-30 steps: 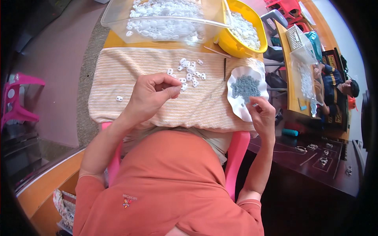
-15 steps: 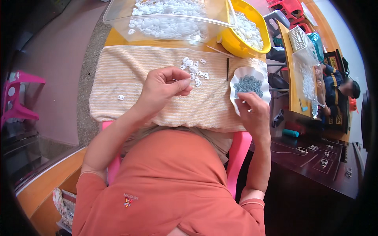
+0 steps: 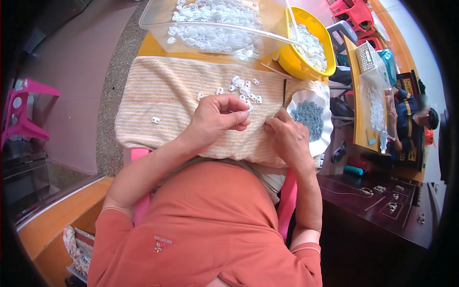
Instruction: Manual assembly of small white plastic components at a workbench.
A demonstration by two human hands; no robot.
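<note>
My left hand (image 3: 221, 118) is over the striped towel, thumb and forefinger pinched together. A small thing shows at the fingertips, too little of it to name. Just beyond them lies a loose group of small white plastic pieces with two holes (image 3: 245, 90). My right hand (image 3: 290, 138) is closed too, thumb against forefinger, to the left of a white wavy-edged dish (image 3: 326, 139). What its fingertips hold, if anything, is too small to make out. The dish contains a heap of tiny grey-blue parts (image 3: 308, 117). A thin black stick-like tool (image 3: 285, 93) lies beyond my right hand.
A clear plastic bin (image 3: 158, 19) of white pieces stands at the far side, beside a yellow basin (image 3: 282, 55) with more. Single white pieces lie left on the towel (image 3: 143, 86). A pink stool (image 3: 28, 112) stands left; a person (image 3: 409, 107) sits at another table right.
My right hand has left the dish and come leftward over the towel, closer to my left hand. The left hand keeps its pinch, and the whole view has shifted slightly.
</note>
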